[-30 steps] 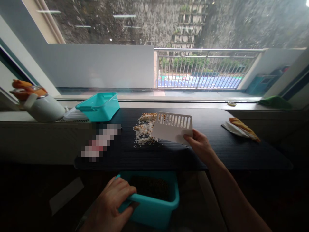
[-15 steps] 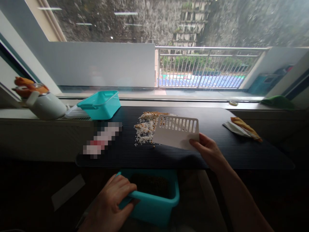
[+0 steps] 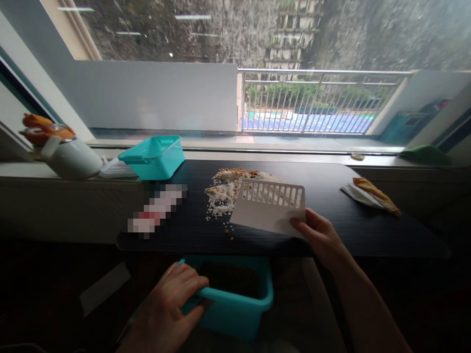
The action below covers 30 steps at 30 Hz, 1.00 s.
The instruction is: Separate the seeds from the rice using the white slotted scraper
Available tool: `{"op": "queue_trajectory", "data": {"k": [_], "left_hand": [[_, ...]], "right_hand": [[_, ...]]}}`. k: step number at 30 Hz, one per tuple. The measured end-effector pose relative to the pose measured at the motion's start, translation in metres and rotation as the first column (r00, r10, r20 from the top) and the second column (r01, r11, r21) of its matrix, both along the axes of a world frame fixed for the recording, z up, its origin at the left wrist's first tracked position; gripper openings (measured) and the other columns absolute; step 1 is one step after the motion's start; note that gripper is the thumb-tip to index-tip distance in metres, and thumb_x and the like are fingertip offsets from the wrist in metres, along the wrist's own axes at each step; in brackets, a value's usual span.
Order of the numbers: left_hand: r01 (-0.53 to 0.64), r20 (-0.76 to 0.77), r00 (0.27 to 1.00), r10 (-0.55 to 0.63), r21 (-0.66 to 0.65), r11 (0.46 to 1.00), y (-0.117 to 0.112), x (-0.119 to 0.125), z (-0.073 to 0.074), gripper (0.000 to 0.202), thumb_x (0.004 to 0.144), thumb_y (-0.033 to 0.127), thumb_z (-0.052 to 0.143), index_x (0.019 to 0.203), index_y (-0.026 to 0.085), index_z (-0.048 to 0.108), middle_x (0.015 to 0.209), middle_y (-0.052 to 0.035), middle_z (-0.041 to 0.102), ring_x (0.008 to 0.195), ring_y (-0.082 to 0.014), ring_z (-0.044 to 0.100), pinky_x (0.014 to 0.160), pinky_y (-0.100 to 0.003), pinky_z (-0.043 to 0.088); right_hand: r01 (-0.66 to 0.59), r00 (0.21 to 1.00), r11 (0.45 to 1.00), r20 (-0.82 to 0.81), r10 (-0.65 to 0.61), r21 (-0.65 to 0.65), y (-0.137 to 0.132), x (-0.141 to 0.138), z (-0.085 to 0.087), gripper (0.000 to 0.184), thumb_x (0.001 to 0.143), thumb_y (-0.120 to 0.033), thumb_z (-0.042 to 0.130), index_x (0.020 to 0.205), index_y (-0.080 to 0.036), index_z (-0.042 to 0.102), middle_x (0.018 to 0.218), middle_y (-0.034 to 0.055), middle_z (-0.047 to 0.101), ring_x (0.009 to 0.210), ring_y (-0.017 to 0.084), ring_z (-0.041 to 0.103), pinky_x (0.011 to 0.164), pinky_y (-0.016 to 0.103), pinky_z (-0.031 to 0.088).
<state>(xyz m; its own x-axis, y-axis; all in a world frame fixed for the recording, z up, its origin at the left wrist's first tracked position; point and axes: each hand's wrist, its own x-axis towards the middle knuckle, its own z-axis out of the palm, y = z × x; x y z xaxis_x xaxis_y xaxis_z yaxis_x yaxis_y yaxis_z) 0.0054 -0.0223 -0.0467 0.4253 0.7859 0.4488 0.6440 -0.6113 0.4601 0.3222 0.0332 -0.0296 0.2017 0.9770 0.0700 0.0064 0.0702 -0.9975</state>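
My right hand [image 3: 324, 233] grips the right end of a flat white slotted scraper [image 3: 267, 215], tilted over the dark table. Its slotted edge faces away from me, and it hides part of a spread heap of white rice-like grains [image 3: 222, 200]. Tan beans [image 3: 237, 172] lie mostly along the heap's far side, with a few loose ones near the front edge. Below the table edge, my left hand [image 3: 176, 304] is closed over the rim of a turquoise bin [image 3: 239, 306]. Dark contents sit inside the bin; what they are is too dim to tell.
The dark table [image 3: 316, 176] runs along the window. A second turquoise bin [image 3: 156, 159] stands at its back left, near a pixelated packet [image 3: 156, 213]. At right lies a yellow and white wrapper [image 3: 371, 196]. A grey pot with an orange top [image 3: 69, 157] is on the sill.
My right hand has drawn the scraper slightly toward me. Some grains and beans have moved nearer the table's front edge. My left hand stays on the bin rim.
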Motion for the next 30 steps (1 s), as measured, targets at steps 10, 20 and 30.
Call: {"op": "queue_trajectory", "data": {"k": [10, 20, 30], "left_hand": [[-0.021, -0.008, 1.000, 0.021, -0.047, 0.999, -0.002, -0.001, 0.004, 0.025, 0.070, 0.009, 0.062, 0.086, 0.027, 0.069, 0.077, 0.0026, 0.068, 0.075, -0.0181, 0.065, 0.076, -0.030, 0.055], [-0.011, -0.010, 1.000, 0.011, -0.054, 0.998, -0.002, -0.002, 0.000, 0.022, 0.072, 0.008, 0.064, 0.085, 0.026, 0.067, 0.076, 0.0032, 0.067, 0.075, -0.0178, 0.063, 0.076, -0.031, 0.052], [0.006, -0.025, 1.000, -0.008, -0.049, 0.999, -0.001, -0.006, -0.004, 0.023, 0.073, 0.008, 0.063, 0.086, 0.026, 0.066, 0.076, 0.0035, 0.066, 0.075, -0.0182, 0.063, 0.072, -0.029, 0.052]], "right_hand": [[-0.048, 0.998, 0.999, 0.039, 0.049, -0.024, -0.027, -0.010, -0.003, 0.034, 0.074, -0.040, 0.073, 0.101, -0.019, 0.071, 0.094, 0.0055, 0.076, 0.089, 0.025, 0.069, 0.080, 0.035, 0.055], [0.107, 0.975, 0.986, 0.181, -0.130, 0.132, -0.042, -0.034, -0.014, 0.031, 0.081, -0.037, 0.066, 0.107, -0.020, 0.068, 0.096, 0.0052, 0.076, 0.088, 0.024, 0.071, 0.078, 0.031, 0.057], [0.016, 0.865, 0.970, 0.483, -0.134, 0.241, -0.012, -0.092, -0.019, 0.030, 0.087, -0.028, 0.053, 0.114, -0.024, 0.065, 0.091, 0.0024, 0.077, 0.081, 0.021, 0.072, 0.070, 0.027, 0.053]]}}
